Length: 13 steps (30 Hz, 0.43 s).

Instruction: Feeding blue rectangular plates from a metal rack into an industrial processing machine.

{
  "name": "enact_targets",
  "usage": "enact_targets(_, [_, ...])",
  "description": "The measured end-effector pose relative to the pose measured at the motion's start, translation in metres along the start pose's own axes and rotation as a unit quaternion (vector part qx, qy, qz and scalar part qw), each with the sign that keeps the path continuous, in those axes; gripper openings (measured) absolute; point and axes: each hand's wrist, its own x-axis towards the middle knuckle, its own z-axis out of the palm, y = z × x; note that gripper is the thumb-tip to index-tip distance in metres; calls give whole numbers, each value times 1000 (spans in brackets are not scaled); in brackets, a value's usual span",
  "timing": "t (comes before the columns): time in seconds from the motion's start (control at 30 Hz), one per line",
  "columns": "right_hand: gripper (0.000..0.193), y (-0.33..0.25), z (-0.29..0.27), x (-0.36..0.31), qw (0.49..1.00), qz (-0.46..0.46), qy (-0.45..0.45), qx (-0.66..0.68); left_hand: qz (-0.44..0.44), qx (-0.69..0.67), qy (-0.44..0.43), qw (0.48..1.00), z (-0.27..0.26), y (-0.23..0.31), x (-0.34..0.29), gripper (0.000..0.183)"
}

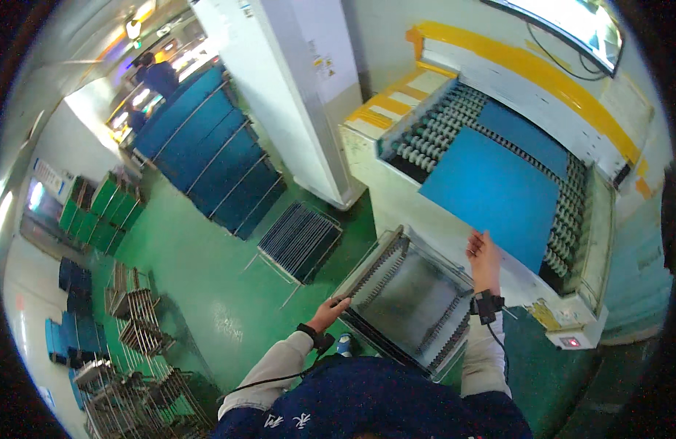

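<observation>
1. Blue, flat and thin: the blue sheet panel (491,194) reads as a rigid board, probably light for its area but awkward from sheer width. Judged stiff, since it lies without visible sag across the rollers.
2. Location: panel rests on the roller conveyor (440,121) of the white machine, its near corner overhanging the conveyor's front edge toward the person.
3. Right hand (483,256) is at that near corner, fingers (475,243) closed on the panel edge; grip looks like a pinch, thumb side hidden.
4. Left hand (330,311) holds the top corner of the slotted metal rack (407,300) standing on the green floor, fingers curled over the frame.
5. Handling judgement: surface looks smooth, possibly slippery; edges may be sharp. Best taken at two opposite edges rather than one corner, to avoid flexing or scratching the face.
6. Appearance: uniform matte blue, no marks visible; a second blue panel (524,135) lies further along the rollers.
</observation>
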Motion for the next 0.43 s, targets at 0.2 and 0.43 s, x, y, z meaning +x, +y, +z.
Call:
enact_targets(0.2, [35,-5,27,-15,1000,-1,9,-15,-6,3,-4,1000,-12,-38,16,80])
enact_targets(0.43, [39,99,3,-8,940,150,-111,-285,-19,-18,-30,999,-9,-50,28,94])
